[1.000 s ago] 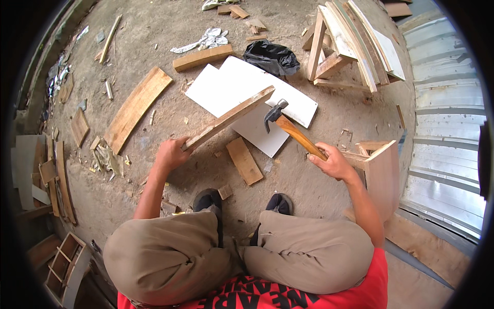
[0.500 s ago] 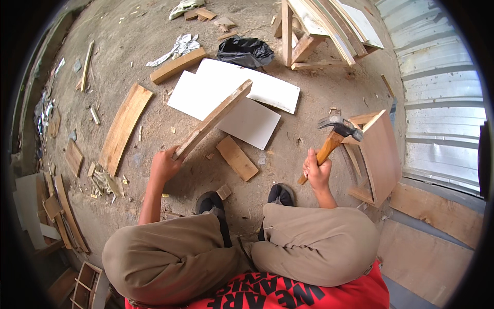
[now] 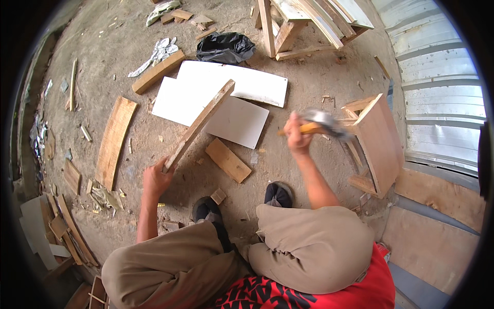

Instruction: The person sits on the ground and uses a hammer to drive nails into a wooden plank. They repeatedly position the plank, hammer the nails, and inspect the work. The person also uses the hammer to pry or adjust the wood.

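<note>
My left hand (image 3: pixel 156 180) is closed around the near end of a long wooden board (image 3: pixel 201 122), which tilts up and away to the right over some white panels. My right hand (image 3: pixel 297 138) grips the handle of a claw hammer (image 3: pixel 311 128). The hammer's metal head is smeared by motion and points right, toward a wooden box frame (image 3: pixel 380 147). Beneath the long board, one white panel (image 3: pixel 237 122) lies on the ground. A short wood block (image 3: pixel 228 160) rests between my hands, ahead of my shoes.
A wide plank (image 3: pixel 117 141) lies at the left, and a thick wooden bar (image 3: pixel 158 71) beyond it. Farther off are a black plastic bag (image 3: pixel 225 48) and a wooden stand (image 3: pixel 303 28). Metal sheeting (image 3: pixel 437 82) walls the right side. Scraps (image 3: pixel 105 197) litter the dusty floor.
My right hand has moved up and to the left with the hammer, whose head now swings rightward. The left hand keeps its hold on the board. The whole view has shifted slightly.
</note>
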{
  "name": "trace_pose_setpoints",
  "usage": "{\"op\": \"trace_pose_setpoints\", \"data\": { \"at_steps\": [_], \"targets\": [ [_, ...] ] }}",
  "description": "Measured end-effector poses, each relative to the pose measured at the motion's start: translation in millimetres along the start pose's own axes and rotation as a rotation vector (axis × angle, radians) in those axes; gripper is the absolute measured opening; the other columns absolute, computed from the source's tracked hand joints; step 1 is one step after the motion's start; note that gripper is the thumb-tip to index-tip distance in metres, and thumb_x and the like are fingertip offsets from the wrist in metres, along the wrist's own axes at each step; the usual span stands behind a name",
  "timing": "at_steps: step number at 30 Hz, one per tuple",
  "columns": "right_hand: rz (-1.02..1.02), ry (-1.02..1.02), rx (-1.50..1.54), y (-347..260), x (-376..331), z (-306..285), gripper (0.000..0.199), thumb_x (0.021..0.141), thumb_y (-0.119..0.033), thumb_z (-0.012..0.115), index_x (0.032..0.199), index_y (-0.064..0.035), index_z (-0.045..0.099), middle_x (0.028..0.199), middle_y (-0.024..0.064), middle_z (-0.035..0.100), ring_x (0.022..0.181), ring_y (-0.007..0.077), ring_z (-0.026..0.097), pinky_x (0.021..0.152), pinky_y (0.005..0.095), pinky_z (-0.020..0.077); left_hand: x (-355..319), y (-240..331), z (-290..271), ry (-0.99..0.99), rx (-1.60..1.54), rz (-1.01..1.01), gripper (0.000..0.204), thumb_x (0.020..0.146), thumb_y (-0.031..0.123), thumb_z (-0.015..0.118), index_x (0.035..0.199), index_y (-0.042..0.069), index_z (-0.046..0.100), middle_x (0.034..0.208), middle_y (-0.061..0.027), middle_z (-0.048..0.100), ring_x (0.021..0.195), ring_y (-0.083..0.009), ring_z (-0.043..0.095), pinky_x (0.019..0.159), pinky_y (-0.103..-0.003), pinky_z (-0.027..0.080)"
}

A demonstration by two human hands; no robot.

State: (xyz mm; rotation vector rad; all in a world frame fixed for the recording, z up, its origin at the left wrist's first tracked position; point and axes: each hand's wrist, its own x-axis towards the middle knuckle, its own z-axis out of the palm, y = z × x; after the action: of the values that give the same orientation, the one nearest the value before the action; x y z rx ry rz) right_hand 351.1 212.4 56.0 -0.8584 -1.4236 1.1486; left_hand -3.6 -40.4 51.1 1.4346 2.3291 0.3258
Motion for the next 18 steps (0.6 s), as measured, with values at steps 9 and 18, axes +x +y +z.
{"op": "trace_pose_setpoints", "data": {
  "at_steps": [9,18],
  "targets": [
    [0.445,0.111,0.010,60.8,-8.7,-8.7,0.049,0.100,-0.025,0.060,0.057,-0.0139,0.040,0.048,-0.0038,0.039,0.039,0.0072,0.034,0.038,0.0284,0.0285,5.6,1.8,-6.6,-0.034,-0.077,-0.049,0.042,0.084,0.031,0.076,0.114,0.002,0.072,0.077,-0.0241,0.069,0.076,-0.0386,0.072,0.067,-0.044,0.055],
    [0.838,0.096,0.274,-16.8,-4.1,10.1,0.049,0.098,-0.028,0.063,0.060,-0.0190,0.034,0.048,-0.0064,0.027,0.038,0.0060,0.028,0.039,0.0255,0.0235,4.9,12.1,-10.7,-0.029,-0.053,-0.042,0.042,0.084,0.031,0.076,0.112,0.000,0.072,0.074,-0.0235,0.068,0.073,-0.0387,0.070,0.065,-0.044,0.054]
  ]
}}
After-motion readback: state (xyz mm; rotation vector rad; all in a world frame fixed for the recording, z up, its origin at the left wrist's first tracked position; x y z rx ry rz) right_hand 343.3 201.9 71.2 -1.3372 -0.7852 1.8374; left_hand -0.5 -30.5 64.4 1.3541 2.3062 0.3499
